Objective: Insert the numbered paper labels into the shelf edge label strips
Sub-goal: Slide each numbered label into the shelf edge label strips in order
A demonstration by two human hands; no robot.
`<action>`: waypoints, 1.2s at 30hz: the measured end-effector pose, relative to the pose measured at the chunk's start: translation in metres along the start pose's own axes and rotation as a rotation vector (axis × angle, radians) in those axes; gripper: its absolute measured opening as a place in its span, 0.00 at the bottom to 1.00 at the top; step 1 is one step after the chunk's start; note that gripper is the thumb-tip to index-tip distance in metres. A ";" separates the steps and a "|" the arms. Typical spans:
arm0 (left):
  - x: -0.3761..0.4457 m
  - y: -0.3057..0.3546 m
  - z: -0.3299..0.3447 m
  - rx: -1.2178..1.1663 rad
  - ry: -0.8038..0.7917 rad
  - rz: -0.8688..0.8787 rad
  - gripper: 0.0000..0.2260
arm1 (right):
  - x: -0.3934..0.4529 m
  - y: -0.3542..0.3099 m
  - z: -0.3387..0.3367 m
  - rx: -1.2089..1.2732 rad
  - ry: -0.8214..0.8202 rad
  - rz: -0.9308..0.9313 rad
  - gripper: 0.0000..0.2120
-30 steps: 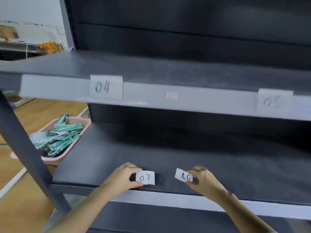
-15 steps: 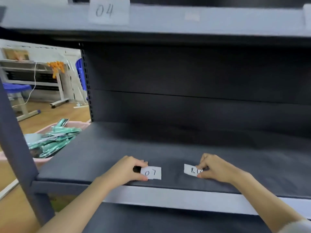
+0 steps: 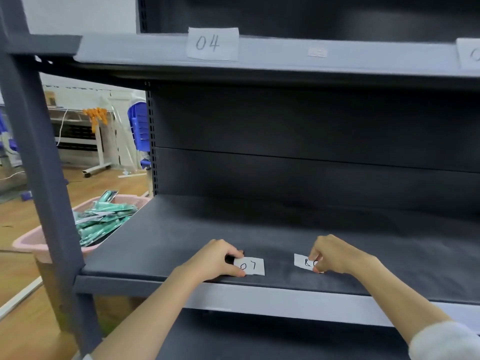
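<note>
My left hand (image 3: 215, 261) pinches a white paper label marked 07 (image 3: 250, 266) just above the dark shelf board (image 3: 272, 229), near its front edge. My right hand (image 3: 335, 254) pinches a second paper label (image 3: 302, 261) whose writing is partly covered by my fingers. Below both hands runs the pale grey label strip (image 3: 272, 298) of this shelf. The upper shelf's label strip (image 3: 272, 51) carries a label marked 04 (image 3: 213, 44) and another label (image 3: 468, 54) cut off at the right edge.
A pink basket (image 3: 33, 242) with several green packets (image 3: 104, 219) stands left of the shelf, behind the dark upright post (image 3: 44, 178). A wooden floor, blue stacked chairs (image 3: 139, 126) and a rolling stand lie beyond. The lower shelf board shows at the bottom.
The view has shifted while both hands stay near the shelf's front edge. Each hand keeps its paper label; my right hand has turned its label slightly.
</note>
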State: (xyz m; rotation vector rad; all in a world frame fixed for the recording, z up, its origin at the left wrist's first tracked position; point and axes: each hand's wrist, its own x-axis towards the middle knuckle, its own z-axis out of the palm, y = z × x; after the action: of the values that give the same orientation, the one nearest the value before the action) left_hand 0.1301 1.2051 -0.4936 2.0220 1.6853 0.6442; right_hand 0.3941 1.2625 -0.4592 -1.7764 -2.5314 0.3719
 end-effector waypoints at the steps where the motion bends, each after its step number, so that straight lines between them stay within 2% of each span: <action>1: 0.000 0.000 0.000 -0.002 0.004 0.002 0.19 | 0.001 0.001 0.001 0.002 0.002 0.004 0.13; 4: -0.001 0.000 0.000 -0.018 0.007 0.009 0.18 | -0.001 0.002 0.000 0.044 -0.006 0.006 0.13; 7: -0.001 0.000 -0.001 -0.025 -0.010 0.008 0.18 | -0.004 0.001 0.000 0.039 0.014 -0.015 0.07; 8: 0.000 -0.001 0.000 -0.026 -0.013 0.011 0.18 | -0.004 0.000 0.000 0.031 0.008 -0.017 0.12; 9: 0.000 -0.002 0.000 -0.029 -0.011 0.012 0.18 | -0.004 -0.001 0.000 0.014 0.007 -0.021 0.14; 13: 0.000 -0.005 0.002 -0.062 -0.003 0.014 0.18 | 0.001 -0.002 0.000 -0.013 -0.001 -0.025 0.14; 15: 0.000 -0.006 0.002 -0.065 0.000 0.017 0.18 | 0.003 -0.004 -0.003 -0.036 -0.009 -0.024 0.07; 18: 0.000 -0.005 0.002 -0.066 0.011 0.034 0.18 | 0.003 -0.010 -0.009 -0.096 -0.061 -0.023 0.05; 20: 0.001 -0.004 0.001 -0.054 0.000 0.030 0.18 | 0.004 -0.018 -0.012 -0.124 -0.066 -0.025 0.18; 21: 0.001 -0.004 0.000 -0.051 -0.007 0.027 0.19 | 0.006 -0.025 -0.012 -0.106 -0.032 -0.053 0.19; 23: -0.001 -0.001 -0.002 -0.046 -0.004 0.022 0.19 | 0.007 -0.047 -0.009 -0.005 0.055 -0.180 0.11; 25: -0.001 0.000 -0.003 -0.046 0.016 0.037 0.19 | 0.009 -0.070 -0.002 0.134 0.040 -0.304 0.06; 27: -0.005 0.002 -0.003 -0.020 0.038 0.059 0.18 | 0.013 -0.089 0.006 0.198 0.013 -0.345 0.10; 30: -0.006 0.002 -0.006 0.026 0.107 0.133 0.19 | 0.024 -0.100 0.009 0.232 0.006 -0.383 0.10; 33: -0.010 0.000 -0.011 0.081 0.243 0.238 0.24 | 0.030 -0.101 0.002 0.348 0.009 -0.383 0.07; 35: -0.016 -0.008 -0.015 0.071 0.355 0.208 0.27 | 0.030 -0.103 -0.003 0.419 0.009 -0.373 0.06; 36: -0.020 -0.014 -0.017 0.057 0.410 0.207 0.24 | 0.030 -0.104 -0.005 0.443 0.004 -0.371 0.06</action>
State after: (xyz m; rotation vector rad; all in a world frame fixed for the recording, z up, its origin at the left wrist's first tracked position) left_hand 0.1062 1.1886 -0.4896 2.2372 1.7356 1.1611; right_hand 0.2879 1.2574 -0.4363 -1.1286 -2.4478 0.8231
